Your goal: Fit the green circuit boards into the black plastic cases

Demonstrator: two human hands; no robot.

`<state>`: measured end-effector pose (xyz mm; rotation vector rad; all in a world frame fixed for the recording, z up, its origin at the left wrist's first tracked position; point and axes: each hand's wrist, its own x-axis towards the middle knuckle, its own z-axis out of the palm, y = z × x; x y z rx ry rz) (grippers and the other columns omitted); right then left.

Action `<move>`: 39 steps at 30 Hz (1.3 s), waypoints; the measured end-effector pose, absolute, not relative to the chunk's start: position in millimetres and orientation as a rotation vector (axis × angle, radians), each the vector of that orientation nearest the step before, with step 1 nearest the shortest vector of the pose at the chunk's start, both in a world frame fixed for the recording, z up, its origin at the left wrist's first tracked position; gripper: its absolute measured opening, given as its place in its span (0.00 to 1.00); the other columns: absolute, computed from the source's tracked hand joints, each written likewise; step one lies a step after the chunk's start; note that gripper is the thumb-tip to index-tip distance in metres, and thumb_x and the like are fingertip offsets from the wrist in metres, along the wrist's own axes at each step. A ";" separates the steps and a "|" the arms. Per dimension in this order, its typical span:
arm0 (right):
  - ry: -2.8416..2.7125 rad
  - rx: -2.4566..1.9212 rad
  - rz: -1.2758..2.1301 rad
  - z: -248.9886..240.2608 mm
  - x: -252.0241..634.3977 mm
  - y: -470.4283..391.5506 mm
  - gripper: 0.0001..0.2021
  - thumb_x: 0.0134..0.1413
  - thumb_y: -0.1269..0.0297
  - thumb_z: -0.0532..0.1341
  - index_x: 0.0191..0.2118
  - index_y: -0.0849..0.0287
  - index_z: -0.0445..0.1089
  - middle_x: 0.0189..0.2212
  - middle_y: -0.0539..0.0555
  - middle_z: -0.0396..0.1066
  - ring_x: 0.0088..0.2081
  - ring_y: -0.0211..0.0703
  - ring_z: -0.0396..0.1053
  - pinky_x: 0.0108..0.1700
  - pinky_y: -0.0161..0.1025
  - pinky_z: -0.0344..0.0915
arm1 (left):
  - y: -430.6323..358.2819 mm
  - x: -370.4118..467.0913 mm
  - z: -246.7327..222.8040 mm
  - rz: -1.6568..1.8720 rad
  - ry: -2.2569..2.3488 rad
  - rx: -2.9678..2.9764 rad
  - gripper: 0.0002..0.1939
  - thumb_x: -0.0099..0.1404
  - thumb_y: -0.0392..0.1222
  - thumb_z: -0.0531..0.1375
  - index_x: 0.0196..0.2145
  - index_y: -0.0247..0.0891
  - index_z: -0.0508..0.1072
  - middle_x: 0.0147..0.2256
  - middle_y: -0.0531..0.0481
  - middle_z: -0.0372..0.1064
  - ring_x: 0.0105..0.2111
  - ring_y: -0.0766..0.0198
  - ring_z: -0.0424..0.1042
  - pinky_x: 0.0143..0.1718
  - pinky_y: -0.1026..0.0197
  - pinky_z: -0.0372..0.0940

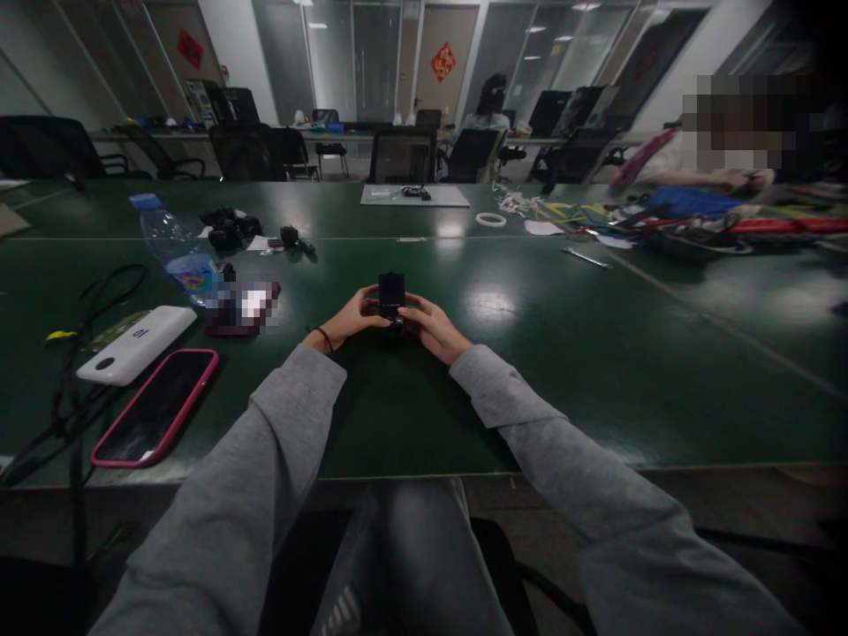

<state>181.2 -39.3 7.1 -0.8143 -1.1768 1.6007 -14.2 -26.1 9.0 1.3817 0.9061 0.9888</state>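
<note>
A small black device with a dark screen [392, 291] stands upright on the green table in front of me, its exact kind unclear. My left hand [352, 316] grips its left side, thumb at the lower front below the screen. From the right, my right hand [430, 325] holds the other side, with its thumb on the front near the buttons. The fingers behind the device are partly hidden. Both hands rest close to the tabletop.
Left on the table [563, 397] lie a pink-edged phone [159, 406], a white power bank [138, 344], black cables [66, 415] and a tilted plastic bottle [176, 252]. Farther off are a tape roll [491, 220] and a silver tool [586, 258]. Another person [702, 163] sits at right beside cluttered cables.
</note>
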 end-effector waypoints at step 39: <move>-1.232 -0.814 1.615 3.7 182.3 -37.4 0.31 0.39 0.69 0.70 0.52 0.55 0.64 0.43 0.53 0.71 0.48 0.46 0.70 0.62 0.52 0.60 | -26.5 -10.6 8.5 0.986 0.935 1.408 0.49 0.46 0.40 0.72 0.63 0.35 0.56 0.54 0.36 0.65 0.57 0.50 0.65 0.59 0.46 0.58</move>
